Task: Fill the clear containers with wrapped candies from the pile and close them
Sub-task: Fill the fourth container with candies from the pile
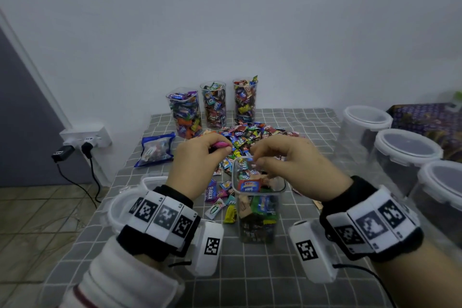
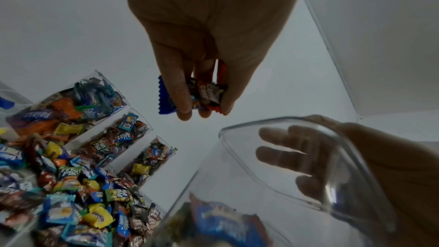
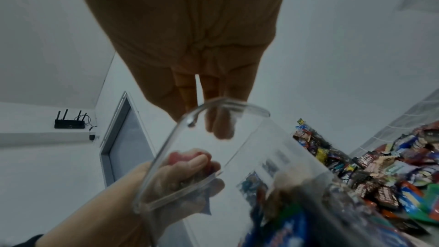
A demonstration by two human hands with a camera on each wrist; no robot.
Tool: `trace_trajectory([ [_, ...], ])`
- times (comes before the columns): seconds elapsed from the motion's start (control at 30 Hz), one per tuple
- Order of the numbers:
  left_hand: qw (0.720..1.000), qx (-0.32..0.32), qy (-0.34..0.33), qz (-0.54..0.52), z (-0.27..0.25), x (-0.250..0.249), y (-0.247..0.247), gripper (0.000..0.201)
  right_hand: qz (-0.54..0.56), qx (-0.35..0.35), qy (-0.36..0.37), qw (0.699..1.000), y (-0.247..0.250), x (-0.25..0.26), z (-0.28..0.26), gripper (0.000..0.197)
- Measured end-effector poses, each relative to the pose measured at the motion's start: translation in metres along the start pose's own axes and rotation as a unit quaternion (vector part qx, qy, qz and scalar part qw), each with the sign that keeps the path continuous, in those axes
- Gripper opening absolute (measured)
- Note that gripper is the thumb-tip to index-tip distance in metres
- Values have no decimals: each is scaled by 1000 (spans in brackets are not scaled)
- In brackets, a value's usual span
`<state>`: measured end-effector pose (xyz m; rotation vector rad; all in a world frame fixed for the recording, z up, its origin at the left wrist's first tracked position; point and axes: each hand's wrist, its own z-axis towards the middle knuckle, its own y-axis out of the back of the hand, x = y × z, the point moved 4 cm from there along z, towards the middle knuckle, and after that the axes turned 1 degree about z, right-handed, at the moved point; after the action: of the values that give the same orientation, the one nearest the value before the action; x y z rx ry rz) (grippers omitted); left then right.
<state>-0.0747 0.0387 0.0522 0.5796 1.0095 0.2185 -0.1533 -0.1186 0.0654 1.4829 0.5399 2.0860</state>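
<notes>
A: From the left, what lies on the bench (image 1: 295, 117)?

B: At the far left a blue zip bag (image 1: 155, 149), and at the near left two loose lids (image 1: 125, 197). Behind the candy pile (image 1: 252, 135) three tall clear containers (image 1: 214, 105) stand full but without lids.

A: And the left hand (image 1: 197, 157)?

B: It is clenched around a small bunch of wrapped candies (image 2: 204, 95), held above the pile, just to the left of the open container (image 1: 258, 197).

A: How full is that container?

B: I judge about two thirds. It stands near the person, between both wrists, and its rim is free.

A: The right hand (image 1: 287, 160)?

B: It hangs over the mouth of the container, the fingers loosely bent and pointing down. I see no candy in it, so I take it as released.

A: How to do this step well?

B: Bring the left hand right over the mouth before loosening the fingers, and draw the right hand aside first, or let it steady the wall. Press the candies down lightly, so that a lid can sit flat later.

A: On the right?

B: Three wide lidded tubs (image 1: 407, 147) at the right edge.
</notes>
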Motion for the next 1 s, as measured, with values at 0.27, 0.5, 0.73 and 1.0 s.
trace_trajectory([
  [0.27, 999, -12, -17, -28, 2, -14, 6, 12, 145, -17, -83, 986, -20, -42, -26, 93],
  [0.5, 995, 29, -55, -72, -4, -40, -5, 15, 213, 26, -124, 969, -36, -56, -28, 90],
  [0.73, 992, 104, -63, -25, -11, -46, -30, 6, 217, 27, -104, 970, -33, -53, -28, 83],
  [1.0, 986, 153, -44, -42, -14, -43, -35, 14, 211, 19, -104, 972, -33, -52, -29, 90],
])
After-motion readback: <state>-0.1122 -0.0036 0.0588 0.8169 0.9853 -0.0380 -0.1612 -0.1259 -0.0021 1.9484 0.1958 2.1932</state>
